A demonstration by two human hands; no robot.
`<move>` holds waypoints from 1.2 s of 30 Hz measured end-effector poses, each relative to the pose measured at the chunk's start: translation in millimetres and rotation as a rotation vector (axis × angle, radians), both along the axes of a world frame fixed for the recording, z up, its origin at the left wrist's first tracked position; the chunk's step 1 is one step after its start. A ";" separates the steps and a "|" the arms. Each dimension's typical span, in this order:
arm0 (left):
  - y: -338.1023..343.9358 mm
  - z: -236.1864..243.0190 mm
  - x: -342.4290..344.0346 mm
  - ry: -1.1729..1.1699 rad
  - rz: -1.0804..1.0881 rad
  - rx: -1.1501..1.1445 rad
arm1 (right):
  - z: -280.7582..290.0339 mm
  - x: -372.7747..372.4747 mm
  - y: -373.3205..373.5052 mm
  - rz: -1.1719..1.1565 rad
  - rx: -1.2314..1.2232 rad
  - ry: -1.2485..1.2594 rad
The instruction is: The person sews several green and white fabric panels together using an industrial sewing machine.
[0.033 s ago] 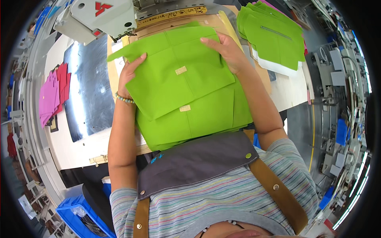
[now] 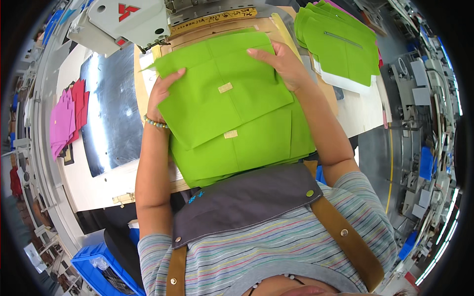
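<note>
A green fabric panel (image 2: 207, 106) with a seam down its middle and a small beige patch is held up between my two hands. My left hand (image 2: 165, 91) grips its left edge, thumb on top and fingers hidden beneath. At the upper right edge, my right hand (image 2: 286, 64) pinches it the same way, its thumb lying on the cloth. Under the held panel, nearer my body, lies a stack of like green panels (image 2: 252, 153), the top one also bearing a beige patch.
Beyond the cloth stands a white sewing machine head (image 2: 126, 22). A shiny metal plate (image 2: 111, 118) lies at left, beside pink panels (image 2: 62, 118) and red panels (image 2: 80, 106). Green pieces with a zipper (image 2: 340, 47) are stacked at far right. A blue crate (image 2: 106, 266) sits lower left.
The far left corner of the held panel has drawn in to the right and folded slightly. My left thumb has shifted a little right; my right hand stays nearly still.
</note>
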State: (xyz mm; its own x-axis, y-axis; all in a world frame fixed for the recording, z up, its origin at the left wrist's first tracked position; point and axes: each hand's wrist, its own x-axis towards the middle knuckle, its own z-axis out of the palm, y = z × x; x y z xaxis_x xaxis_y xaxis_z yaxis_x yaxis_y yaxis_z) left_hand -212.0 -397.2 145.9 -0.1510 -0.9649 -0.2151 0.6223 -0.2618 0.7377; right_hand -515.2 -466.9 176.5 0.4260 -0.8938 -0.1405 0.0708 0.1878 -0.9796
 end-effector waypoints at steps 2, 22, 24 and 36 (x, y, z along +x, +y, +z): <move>-6.2 4.6 -0.5 -0.129 -0.037 0.011 | 25.2 2.9 5.7 0.038 0.049 0.185; 8.7 40.1 -86.4 -0.231 0.346 -0.134 | 13.1 20.4 35.4 -0.052 -0.300 0.184; 8.3 41.6 -87.4 -0.233 0.348 -0.135 | 9.6 20.7 35.0 -0.063 -0.290 0.156; 3.8 34.3 -86.7 -0.272 0.414 -0.182 | 5.1 22.3 35.8 -0.058 -0.340 0.126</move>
